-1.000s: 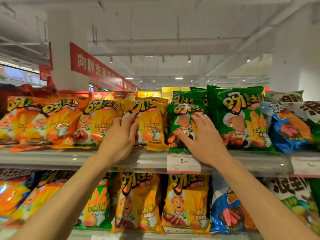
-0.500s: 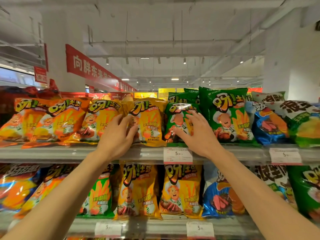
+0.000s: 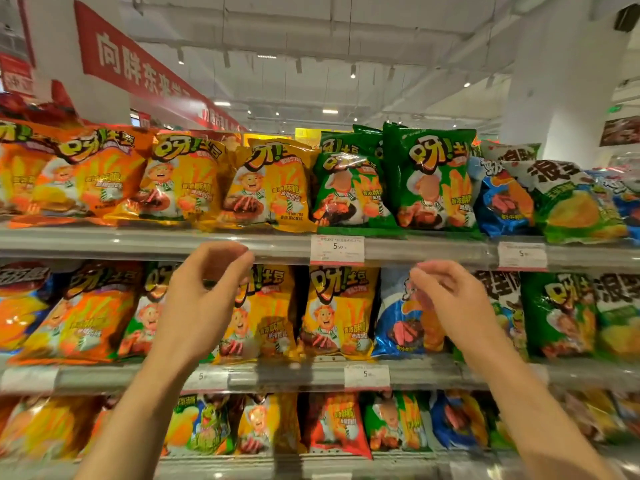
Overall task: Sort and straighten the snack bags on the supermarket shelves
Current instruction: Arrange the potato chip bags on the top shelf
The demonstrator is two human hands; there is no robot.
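Snack bags stand in rows on three shelves. On the top shelf (image 3: 242, 242) a yellow bag (image 3: 273, 188) stands beside a green bag (image 3: 349, 188), with a larger green bag (image 3: 433, 181) to its right. My left hand (image 3: 204, 299) hovers in front of the middle shelf, fingers loosely curled, holding nothing. My right hand (image 3: 446, 299) is also free, fingers loosely bent, in front of a blue bag (image 3: 398, 317). Between my hands stands a yellow bag (image 3: 339, 310). Neither hand touches a bag.
Orange bags (image 3: 93, 178) fill the top shelf's left; blue and green bags (image 3: 568, 199) lean at its right. Price tags (image 3: 336, 249) hang on the shelf rails. The bottom shelf holds mixed bags, among them a red one (image 3: 336, 424). A red banner (image 3: 138, 67) hangs above left.
Both hands have let go of the yellow and green bags on the top shelf and dropped down in front of the middle shelf. The view now takes in a third shelf below.
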